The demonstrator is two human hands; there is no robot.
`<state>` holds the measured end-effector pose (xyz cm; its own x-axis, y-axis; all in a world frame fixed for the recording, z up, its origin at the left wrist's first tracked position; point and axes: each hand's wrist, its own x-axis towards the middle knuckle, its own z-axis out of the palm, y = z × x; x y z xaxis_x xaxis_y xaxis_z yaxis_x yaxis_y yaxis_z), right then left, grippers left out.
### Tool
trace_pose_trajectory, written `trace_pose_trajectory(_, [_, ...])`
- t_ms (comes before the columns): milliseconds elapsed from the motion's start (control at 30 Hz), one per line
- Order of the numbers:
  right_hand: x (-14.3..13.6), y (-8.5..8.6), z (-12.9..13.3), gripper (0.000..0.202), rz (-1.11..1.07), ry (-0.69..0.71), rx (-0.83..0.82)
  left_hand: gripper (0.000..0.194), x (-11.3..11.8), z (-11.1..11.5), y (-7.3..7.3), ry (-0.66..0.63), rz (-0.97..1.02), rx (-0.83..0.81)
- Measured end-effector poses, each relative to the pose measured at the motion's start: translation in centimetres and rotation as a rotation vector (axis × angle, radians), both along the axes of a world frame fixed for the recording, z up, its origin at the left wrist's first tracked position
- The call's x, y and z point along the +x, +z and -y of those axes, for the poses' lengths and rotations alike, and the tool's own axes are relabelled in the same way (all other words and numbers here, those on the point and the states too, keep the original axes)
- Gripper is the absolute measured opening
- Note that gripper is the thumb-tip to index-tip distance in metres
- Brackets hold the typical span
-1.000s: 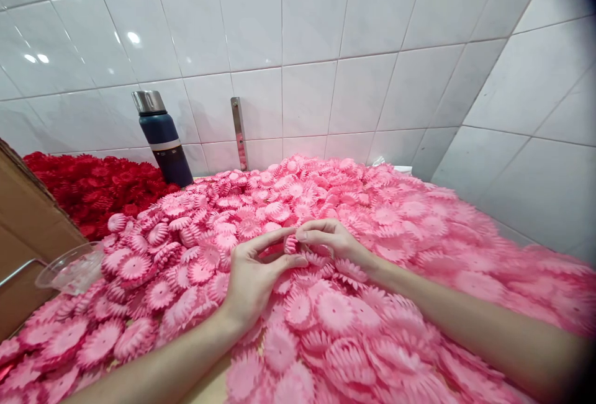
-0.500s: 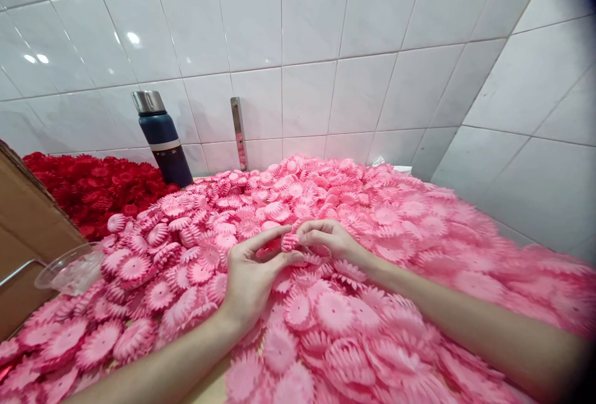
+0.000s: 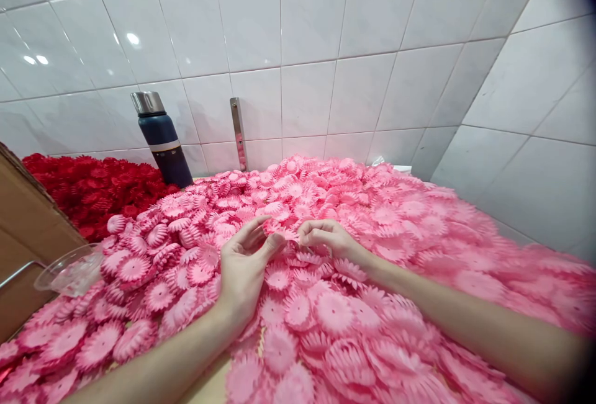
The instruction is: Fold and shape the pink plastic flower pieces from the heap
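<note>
Between the two hands: one pink petal piece (image 3: 289, 234), raised just over the heap and reaching from the right fingertips toward the left thumb.
Just changed: half a second ago it was a compact, curled bundle near the left fingertips; now it looks flatter and drawn out sideways, and the left hand (image 3: 242, 267) has shifted away to the left.
What that suggests: the piece is probably being teased or spread with the fingers – a judgement, since its far edge is small and blurred.
Right hand (image 3: 328, 242): thumb and forefinger closed together on the right end of the piece, much where they were.
Left hand: thumb and forefinger parted, the other fingers curved behind, the piece just at the thumb tip – I cannot tell whether anything is pinched there.
Under both hands: loose pink flower pieces (image 3: 334, 311), overlapping in a wide heap on a pale tabletop (image 3: 209, 382).
Left of the heap: a clear plastic dish (image 3: 67, 270) beside brown cardboard (image 3: 32, 236).
Farther back: red flower pieces (image 3: 102, 190), a dark blue bottle (image 3: 165, 146) and a metal strip (image 3: 238, 134) against the tiled wall (image 3: 311, 100).
</note>
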<state>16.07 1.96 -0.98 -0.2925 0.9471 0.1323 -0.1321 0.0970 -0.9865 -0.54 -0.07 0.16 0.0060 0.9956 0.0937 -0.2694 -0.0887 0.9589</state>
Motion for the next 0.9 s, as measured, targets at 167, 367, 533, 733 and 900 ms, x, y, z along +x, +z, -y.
trace_pose_trajectory(167, [0.1,-0.1,0.0,0.01,-0.016,-0.004,-0.007,0.039,0.2,0.2,0.0,0.023,0.009,0.026])
trace_pose_trajectory(367, [0.1,0.2,0.3,0.01,-0.048,0.029,0.005,0.033,0.3,0.6,0.5,0.055,-0.183,0.141])
trace_pose_trajectory(533, [-0.3,0.6,0.8,0.03,0.004,0.043,0.093,0.034,0.3,0.9,0.4,-0.01,-0.179,0.204])
trace_pose_trajectory(733, [-0.1,0.1,0.5,0.026,-0.013,0.057,0.014,0.039,0.5,1.2,0.4,-0.084,-0.112,0.217])
trace_pose_trajectory(900, [0.0,0.1,0.4,0.022,-0.068,0.105,0.04,0.033,0.4,1.2,0.5,-0.131,-0.138,0.217])
